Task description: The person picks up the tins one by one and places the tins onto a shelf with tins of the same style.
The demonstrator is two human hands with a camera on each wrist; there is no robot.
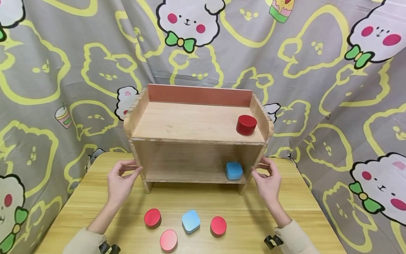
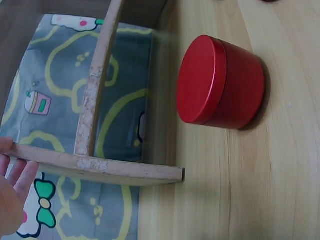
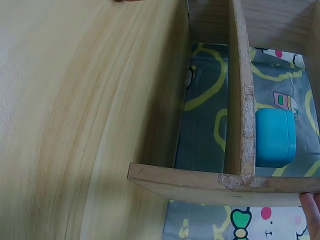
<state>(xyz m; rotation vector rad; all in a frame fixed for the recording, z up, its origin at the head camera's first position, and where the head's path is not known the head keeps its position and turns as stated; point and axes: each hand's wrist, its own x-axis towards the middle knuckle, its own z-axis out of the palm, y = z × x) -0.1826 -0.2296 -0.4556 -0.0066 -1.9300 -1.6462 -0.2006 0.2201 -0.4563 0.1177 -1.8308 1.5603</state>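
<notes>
A small two-tier wooden shelf (image 1: pixel 196 121) stands upright on the table. My left hand (image 1: pixel 122 180) grips its left side panel by the front edge, and my right hand (image 1: pixel 268 178) grips the right one at about the same height. Only the fingers of the left hand (image 2: pixel 15 192) and right hand (image 3: pixel 311 212) show in the wrist views, against the panels. On the upper tier, toward the right, sits a red round tin (image 1: pixel 246 125). A blue square tin (image 1: pixel 234 170) is at the right of the lower tier.
In front of the shelf lie a red round tin (image 1: pixel 152 218), a lighter red round tin (image 1: pixel 168 241), a light blue square tin (image 1: pixel 191 222) and another red round tin (image 1: pixel 218 226). A patterned curtain (image 1: pixel 203 63) hangs behind the wooden table (image 1: pixel 95 176).
</notes>
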